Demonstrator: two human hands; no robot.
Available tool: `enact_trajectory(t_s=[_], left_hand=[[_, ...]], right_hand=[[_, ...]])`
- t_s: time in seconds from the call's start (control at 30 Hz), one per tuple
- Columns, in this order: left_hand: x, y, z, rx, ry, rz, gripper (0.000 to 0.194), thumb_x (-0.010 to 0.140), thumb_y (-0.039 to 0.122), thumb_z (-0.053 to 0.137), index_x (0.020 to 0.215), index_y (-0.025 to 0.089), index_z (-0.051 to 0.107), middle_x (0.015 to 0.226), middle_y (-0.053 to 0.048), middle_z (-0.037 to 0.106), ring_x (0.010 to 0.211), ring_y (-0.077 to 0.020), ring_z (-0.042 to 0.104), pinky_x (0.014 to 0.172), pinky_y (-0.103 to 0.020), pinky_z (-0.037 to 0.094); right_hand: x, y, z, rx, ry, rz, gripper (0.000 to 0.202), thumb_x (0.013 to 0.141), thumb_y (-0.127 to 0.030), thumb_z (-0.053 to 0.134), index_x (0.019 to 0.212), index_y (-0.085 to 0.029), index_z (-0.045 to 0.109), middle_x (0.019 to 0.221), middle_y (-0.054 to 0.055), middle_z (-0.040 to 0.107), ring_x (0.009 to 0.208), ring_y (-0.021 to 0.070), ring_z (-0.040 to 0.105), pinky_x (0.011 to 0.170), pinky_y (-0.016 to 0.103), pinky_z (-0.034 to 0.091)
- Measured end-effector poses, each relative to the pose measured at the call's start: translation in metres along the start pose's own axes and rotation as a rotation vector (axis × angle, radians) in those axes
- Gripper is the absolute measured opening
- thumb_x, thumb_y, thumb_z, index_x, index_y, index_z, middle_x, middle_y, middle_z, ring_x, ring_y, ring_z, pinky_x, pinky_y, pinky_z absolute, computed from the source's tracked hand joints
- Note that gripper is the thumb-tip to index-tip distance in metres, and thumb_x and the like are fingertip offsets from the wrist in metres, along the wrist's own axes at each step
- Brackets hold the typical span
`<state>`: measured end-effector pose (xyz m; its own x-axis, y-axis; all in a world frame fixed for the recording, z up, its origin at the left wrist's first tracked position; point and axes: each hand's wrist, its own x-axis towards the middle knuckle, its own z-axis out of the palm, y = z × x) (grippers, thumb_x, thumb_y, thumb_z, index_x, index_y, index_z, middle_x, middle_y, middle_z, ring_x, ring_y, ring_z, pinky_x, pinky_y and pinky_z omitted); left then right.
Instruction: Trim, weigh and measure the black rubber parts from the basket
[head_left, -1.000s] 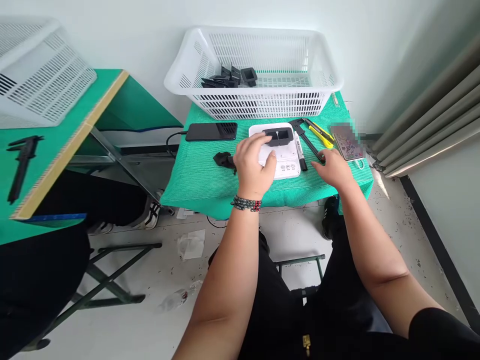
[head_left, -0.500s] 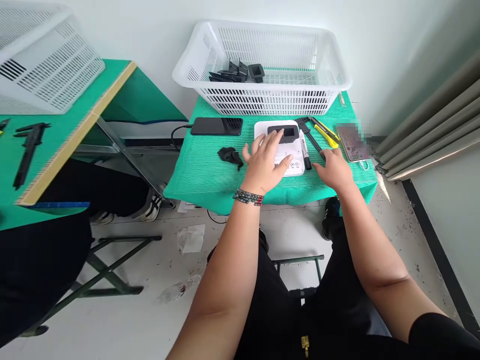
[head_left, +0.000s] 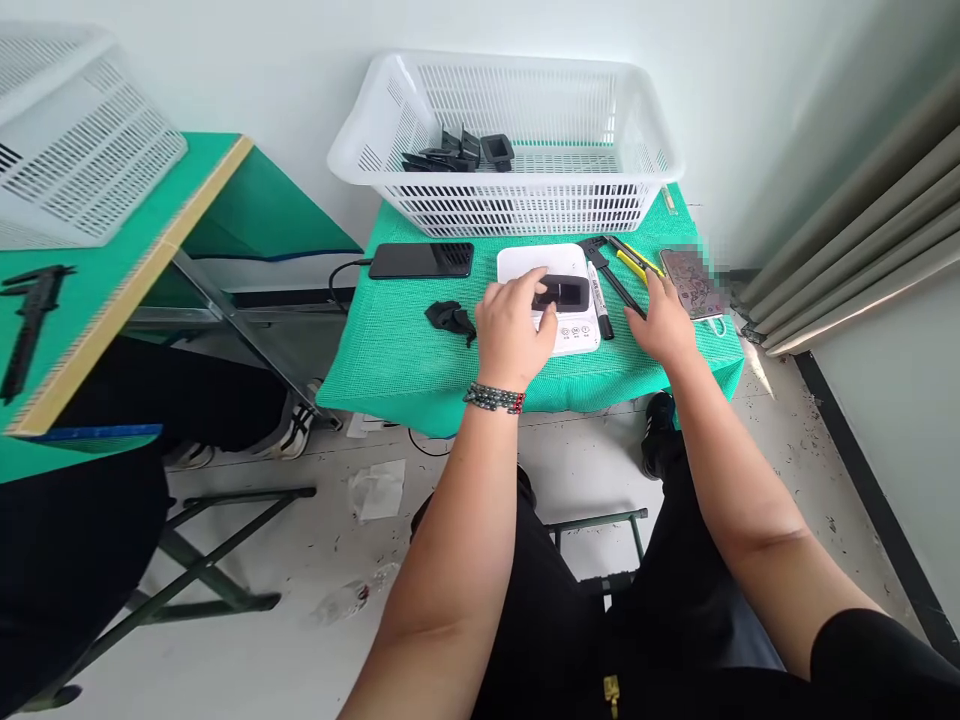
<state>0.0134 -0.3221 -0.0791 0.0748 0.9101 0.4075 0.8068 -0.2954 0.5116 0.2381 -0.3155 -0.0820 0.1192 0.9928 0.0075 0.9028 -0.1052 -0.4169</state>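
Note:
My left hand point(head_left: 514, 325) is over the white digital scale point(head_left: 525, 262), thumb and fingers curled around the left end of a black plastic part point(head_left: 576, 293). The part has a rectangular opening and lies on or just above the scale; contact underneath is hidden. My right hand point(head_left: 666, 320) rests at the table's right side, thumb and fingers apart. It is beside the lower end of a black caliper point(head_left: 619, 285) and a yellow utility knife point(head_left: 637, 264). A marker pen point(head_left: 600, 300) lies along the scale's right edge.
A white plastic basket point(head_left: 510, 190) with several black parts point(head_left: 457, 150) stands behind. On the green-covered table point(head_left: 390, 350) are a cabled black phone point(head_left: 421, 260), a crumpled black piece point(head_left: 451, 318) and another phone point(head_left: 694, 283). At left, another table point(head_left: 217, 160) holds a caliper point(head_left: 34, 320).
The black part has shifted toward me on the scale, and my left hand's fingers have closed around its left end. My right hand has barely moved. The view has shifted slightly.

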Motion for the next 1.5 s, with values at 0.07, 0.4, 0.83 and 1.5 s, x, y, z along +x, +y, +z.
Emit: enact_trajectory(t_s=[0.07, 0.4, 0.83, 1.5], left_hand=[[0.000, -0.001, 0.000, 0.001, 0.021, 0.001, 0.045, 0.094, 0.020, 0.061, 0.139, 0.021, 0.065, 0.131, -0.010, 0.075, 0.122, -0.0345, 0.062, 0.107, -0.050, 0.048], [-0.002, -0.006, -0.002, -0.007, -0.063, -0.010, 0.042, 0.095, 0.019, 0.059, 0.136, 0.020, 0.067, 0.128, -0.012, 0.077, 0.122, -0.0352, 0.065, 0.103, -0.052, 0.049], [-0.003, 0.002, 0.001, -0.054, -0.005, 0.060, 0.037, 0.102, 0.033, 0.056, 0.132, 0.018, 0.069, 0.122, -0.012, 0.079, 0.113, -0.0322, 0.067, 0.101, -0.047, 0.052], [0.004, 0.022, 0.018, 0.053, -0.088, 0.021, 0.033, 0.100, 0.051, 0.062, 0.103, 0.020, 0.075, 0.113, -0.013, 0.078, 0.105, -0.0358, 0.067, 0.088, -0.048, 0.053]], right_hand=[[0.001, -0.001, -0.002, -0.003, -0.004, 0.004, 0.074, 0.099, -0.036, 0.054, 0.165, -0.012, 0.033, 0.170, 0.025, 0.035, 0.143, 0.0418, 0.054, 0.107, 0.056, 0.054], [-0.009, -0.009, -0.015, 0.003, 0.125, 0.139, 0.037, 0.104, -0.033, 0.048, 0.131, -0.016, 0.064, 0.122, 0.018, 0.074, 0.114, 0.0359, 0.068, 0.089, 0.042, 0.054], [-0.011, -0.011, -0.010, -0.057, 0.149, 0.135, 0.042, 0.102, -0.034, 0.053, 0.139, -0.016, 0.060, 0.142, 0.021, 0.062, 0.113, 0.0349, 0.069, 0.083, 0.040, 0.055], [-0.001, -0.014, -0.011, -0.093, 0.015, 0.183, 0.060, 0.087, -0.028, 0.067, 0.145, -0.015, 0.058, 0.143, 0.022, 0.057, 0.111, 0.0353, 0.071, 0.083, 0.042, 0.058]])
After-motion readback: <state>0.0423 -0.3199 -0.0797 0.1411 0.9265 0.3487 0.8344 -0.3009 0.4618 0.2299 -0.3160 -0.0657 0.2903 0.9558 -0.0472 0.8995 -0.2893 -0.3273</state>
